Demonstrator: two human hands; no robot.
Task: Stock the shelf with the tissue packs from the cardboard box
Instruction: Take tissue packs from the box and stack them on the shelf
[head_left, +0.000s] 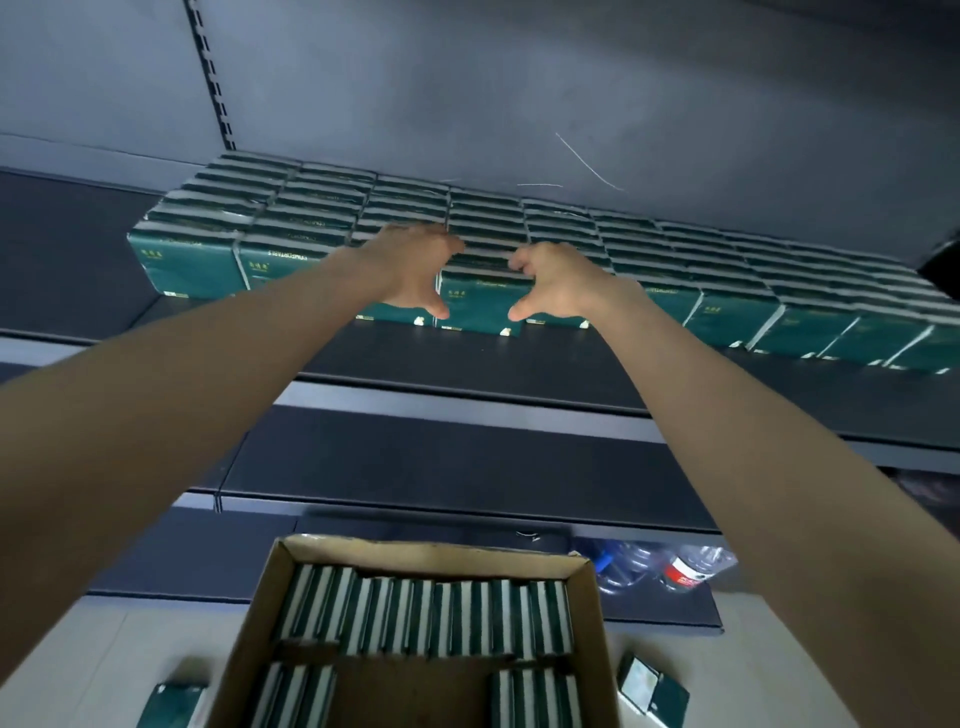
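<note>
Green tissue packs (727, 270) line the mid-frame shelf (519, 361); left hand (410, 270) and right hand (556, 286) fingers (448, 244) clasp 1 front pack (478, 309), cardboard box (426, 552) half-full.

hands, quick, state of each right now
left hand: curled round the tissue packs on the shelf
right hand: curled round the same packs, opposite side

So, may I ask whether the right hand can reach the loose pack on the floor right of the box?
Probably yes: the loose pack lies uncovered beside the box; the right hand, up at the shelf, would only need lowering.
</note>
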